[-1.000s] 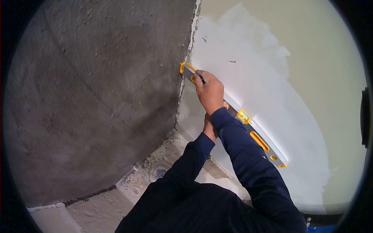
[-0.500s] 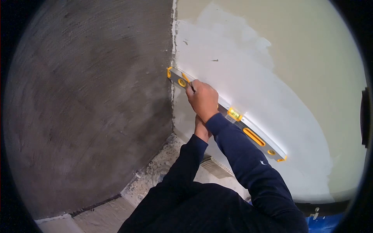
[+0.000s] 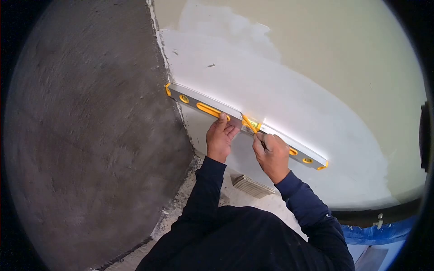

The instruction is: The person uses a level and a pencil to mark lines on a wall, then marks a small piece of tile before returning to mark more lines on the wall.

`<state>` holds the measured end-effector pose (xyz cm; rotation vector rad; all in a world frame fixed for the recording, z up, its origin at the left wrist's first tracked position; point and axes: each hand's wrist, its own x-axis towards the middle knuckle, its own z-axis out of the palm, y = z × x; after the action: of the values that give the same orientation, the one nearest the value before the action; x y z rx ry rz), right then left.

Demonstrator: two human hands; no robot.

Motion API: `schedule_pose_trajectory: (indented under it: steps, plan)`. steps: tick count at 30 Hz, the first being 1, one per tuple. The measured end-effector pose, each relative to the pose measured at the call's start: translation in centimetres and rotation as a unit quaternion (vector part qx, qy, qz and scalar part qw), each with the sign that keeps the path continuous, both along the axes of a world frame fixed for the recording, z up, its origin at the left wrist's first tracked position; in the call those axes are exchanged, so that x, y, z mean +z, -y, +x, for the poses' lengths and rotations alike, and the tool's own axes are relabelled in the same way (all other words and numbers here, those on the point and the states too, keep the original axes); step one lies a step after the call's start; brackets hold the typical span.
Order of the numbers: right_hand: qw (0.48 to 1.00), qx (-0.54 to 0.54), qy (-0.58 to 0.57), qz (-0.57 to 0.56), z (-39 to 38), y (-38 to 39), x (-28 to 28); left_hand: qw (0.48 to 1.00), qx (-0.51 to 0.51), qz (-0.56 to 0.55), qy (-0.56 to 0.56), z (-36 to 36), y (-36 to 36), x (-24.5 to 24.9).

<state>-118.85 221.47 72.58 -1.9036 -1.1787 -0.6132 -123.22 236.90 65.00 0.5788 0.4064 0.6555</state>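
A grey spirit level with yellow end caps and vials lies against the white-skimmed wall, its left end touching the corner. It slopes down to the right in view. My left hand grips its lower edge near the middle, with the thumb on its front face and the fingers beneath. In my right hand is a yellow pencil, pinched between thumb and fingers. The pencil's tip is at the level's upper edge, beside the middle vial. Part of the level is hidden behind my right hand.
A rough dark grey rendered wall meets the pale wall at a corner on the left. Below my arms, a ridged stack of what look like tiles rests on the dusty floor. Something blue is at lower right.
My right hand has moved from near the level's left end to its middle, carrying the pencil. My arms are uncrossed, and my left hand now shows on the level. The view has shifted.
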Motion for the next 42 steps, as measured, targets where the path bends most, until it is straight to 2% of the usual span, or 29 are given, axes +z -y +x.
schedule_pose_trajectory:
  steps: [13, 16, 25, 32, 35, 39, 42]
  plan:
    - [1.000, 0.003, -0.015, 0.022, -0.6, 3.4, -0.3, 0.999, -0.017, 0.036, -0.001, 0.0, -0.5, -0.5]
    - [0.999, -0.020, -0.024, 0.040, -0.5, 4.6, -0.5, 0.999, 0.009, 0.029, -0.010, 0.0, 0.0, -0.1]
    - [0.993, -0.114, -0.040, 0.013, 0.3, 11.5, -1.4, 0.999, -0.011, 0.046, -0.011, -0.3, 0.3, 0.6]
    - [0.954, -0.269, -0.124, 0.043, 0.0, 20.3, -2.2, 0.998, -0.029, 0.054, -0.001, -0.5, 0.2, 0.7]
    - [0.943, -0.304, -0.123, 0.047, 0.1, 23.3, -2.4, 0.998, -0.044, 0.039, 0.027, -0.2, -1.2, -1.4]
    - [0.922, -0.348, -0.157, 0.063, -0.2, 25.8, -2.1, 0.999, -0.013, 0.040, -0.005, -0.4, 0.0, 0.5]
    - [0.918, -0.333, -0.192, 0.102, -1.3, 25.9, -1.7, 0.999, -0.017, 0.030, -0.002, -0.3, -0.2, 0.3]
